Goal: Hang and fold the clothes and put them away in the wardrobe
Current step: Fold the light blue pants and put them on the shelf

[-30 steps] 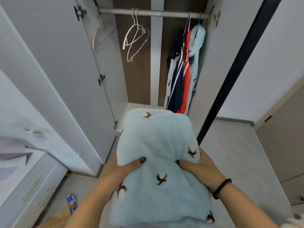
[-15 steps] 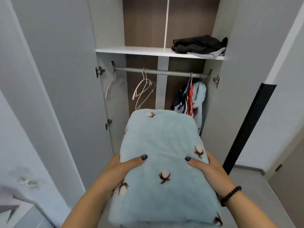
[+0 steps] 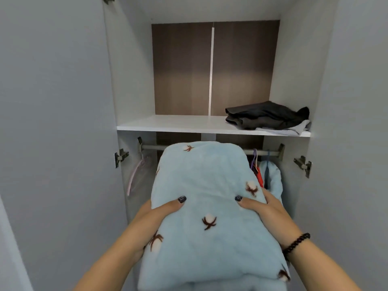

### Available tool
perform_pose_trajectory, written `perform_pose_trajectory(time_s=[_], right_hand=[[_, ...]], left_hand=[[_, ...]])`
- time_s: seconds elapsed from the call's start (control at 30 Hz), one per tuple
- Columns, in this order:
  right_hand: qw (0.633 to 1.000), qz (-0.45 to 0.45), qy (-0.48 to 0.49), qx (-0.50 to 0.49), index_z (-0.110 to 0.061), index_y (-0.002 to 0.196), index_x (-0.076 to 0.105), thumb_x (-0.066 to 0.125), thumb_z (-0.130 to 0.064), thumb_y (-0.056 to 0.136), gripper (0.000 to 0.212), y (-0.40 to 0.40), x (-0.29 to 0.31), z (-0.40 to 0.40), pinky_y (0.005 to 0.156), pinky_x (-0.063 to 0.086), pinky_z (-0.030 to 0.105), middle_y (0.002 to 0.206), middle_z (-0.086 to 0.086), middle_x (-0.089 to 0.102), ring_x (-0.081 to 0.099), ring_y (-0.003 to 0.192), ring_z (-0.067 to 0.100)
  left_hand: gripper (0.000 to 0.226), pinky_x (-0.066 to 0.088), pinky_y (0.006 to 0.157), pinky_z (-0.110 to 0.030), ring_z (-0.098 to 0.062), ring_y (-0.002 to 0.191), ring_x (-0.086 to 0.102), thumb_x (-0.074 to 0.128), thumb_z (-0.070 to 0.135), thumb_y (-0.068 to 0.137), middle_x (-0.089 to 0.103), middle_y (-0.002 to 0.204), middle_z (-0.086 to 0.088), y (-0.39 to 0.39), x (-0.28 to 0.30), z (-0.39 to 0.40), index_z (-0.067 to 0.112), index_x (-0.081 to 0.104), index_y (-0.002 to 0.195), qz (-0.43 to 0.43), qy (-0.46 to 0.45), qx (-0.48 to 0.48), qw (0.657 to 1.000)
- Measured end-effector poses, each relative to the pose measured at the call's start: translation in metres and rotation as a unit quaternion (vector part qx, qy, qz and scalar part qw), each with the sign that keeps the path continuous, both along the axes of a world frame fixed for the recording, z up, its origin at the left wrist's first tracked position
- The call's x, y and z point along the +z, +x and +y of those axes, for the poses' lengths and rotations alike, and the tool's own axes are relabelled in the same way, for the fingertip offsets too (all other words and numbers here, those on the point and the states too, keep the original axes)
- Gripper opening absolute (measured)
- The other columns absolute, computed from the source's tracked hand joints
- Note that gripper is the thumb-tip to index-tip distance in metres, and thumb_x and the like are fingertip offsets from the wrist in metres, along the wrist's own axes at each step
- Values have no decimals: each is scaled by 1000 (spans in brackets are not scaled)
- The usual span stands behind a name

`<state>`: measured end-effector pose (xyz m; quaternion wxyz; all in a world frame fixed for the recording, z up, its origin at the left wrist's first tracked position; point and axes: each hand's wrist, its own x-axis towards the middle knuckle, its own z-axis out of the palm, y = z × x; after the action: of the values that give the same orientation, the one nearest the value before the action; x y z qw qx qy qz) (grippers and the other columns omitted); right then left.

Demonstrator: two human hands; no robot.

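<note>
Views: one only, head cam, wide-angle.
Faces: fwd, straight into open wardrobe (image 3: 130, 80), shelf (image 3: 168, 124) approx. at eye level.
Range: close; hands at frame bottom.

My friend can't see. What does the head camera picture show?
Two hands, left hand and right hand, hold a folded blue fleece up before an open wardrobe. Dark folded clothes lie on its white shelf.
</note>
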<state>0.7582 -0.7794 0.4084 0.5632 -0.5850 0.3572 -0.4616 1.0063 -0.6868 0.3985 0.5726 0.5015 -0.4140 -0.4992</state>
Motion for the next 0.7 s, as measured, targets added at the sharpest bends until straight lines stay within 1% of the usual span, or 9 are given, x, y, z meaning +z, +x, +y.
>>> perform_pose_trajectory(time_s=[0.07, 0.17, 0.23, 0.3, 0.43, 0.53, 0.57, 0.63, 0.7], right_hand=[[1000, 4, -12, 6, -20, 116, 64, 76, -17, 73, 44, 15, 17, -20, 87, 54, 38, 107, -3, 73, 70, 97, 18], [999, -1, -33, 12, -15, 118, 63, 75, -14, 75, 45, 36, 48, -55, 91, 53, 43, 108, 1, 72, 69, 99, 22], [998, -2, -55, 11, -14, 117, 64, 74, -13, 76, 42, 50, 73, -79, 90, 53, 43, 108, 2, 72, 69, 100, 24], [997, -17, -71, 11, -15, 115, 66, 71, -10, 79, 37, 64, 99, -106, 86, 54, 40, 107, 2, 73, 69, 99, 24], [995, -23, -96, 31, -14, 109, 70, 69, -11, 80, 28, 96, 151, -164, 68, 56, 30, 103, 2, 74, 71, 92, 21], [994, -30, -96, 40, -10, 108, 70, 71, -15, 79, 30, 123, 182, -209, 72, 56, 33, 102, 6, 74, 70, 93, 24], [995, -30, -90, 31, -10, 107, 69, 73, -16, 78, 31, 132, 190, -222, 71, 55, 33, 100, 7, 74, 71, 91, 24], [996, -26, -79, 20, -10, 104, 69, 74, -20, 76, 31, 154, 204, -250, 63, 53, 29, 95, 7, 74, 71, 83, 23], [997, -25, -68, 17, -10, 104, 67, 75, -21, 75, 33, 178, 215, -280, 57, 50, 26, 94, 7, 73, 69, 76, 22]], left_hand=[[53, 57, 81, -37, -25, 101, 71, 82, 39, 70, 73, 112, -3, 15, 13, -17, 24, 67, 119, 7, -13, 1, 1000], [47, 60, 71, -32, -26, 99, 71, 78, 38, 72, 73, 111, -6, 36, 42, -44, 21, 70, 116, 4, -35, 0, 999], [49, 60, 73, -32, -25, 99, 71, 78, 39, 72, 73, 110, -5, 49, 66, -67, 20, 69, 116, -18, -50, 12, 998], [54, 57, 78, -33, -24, 97, 72, 78, 42, 68, 74, 108, -5, 62, 91, -91, 18, 70, 115, -47, -58, 32, 997], [61, 55, 78, -34, -25, 94, 72, 81, 49, 61, 75, 105, -6, 91, 146, -144, 18, 70, 112, -82, -67, 51, 993], [62, 52, 94, -43, -29, 99, 71, 79, 52, 68, 74, 108, -8, 115, 183, -184, 18, 66, 119, -121, -73, 85, 986], [59, 52, 96, -44, -29, 99, 71, 77, 52, 72, 74, 107, -8, 122, 193, -195, 18, 66, 119, -133, -71, 99, 984], [52, 53, 94, -43, -28, 96, 71, 73, 51, 77, 75, 103, -7, 137, 211, -219, 17, 67, 116, -151, -72, 128, 978], [45, 56, 81, -36, -24, 90, 73, 67, 49, 82, 76, 98, -5, 151, 224, -244, 15, 68, 112, -185, -75, 166, 966]])
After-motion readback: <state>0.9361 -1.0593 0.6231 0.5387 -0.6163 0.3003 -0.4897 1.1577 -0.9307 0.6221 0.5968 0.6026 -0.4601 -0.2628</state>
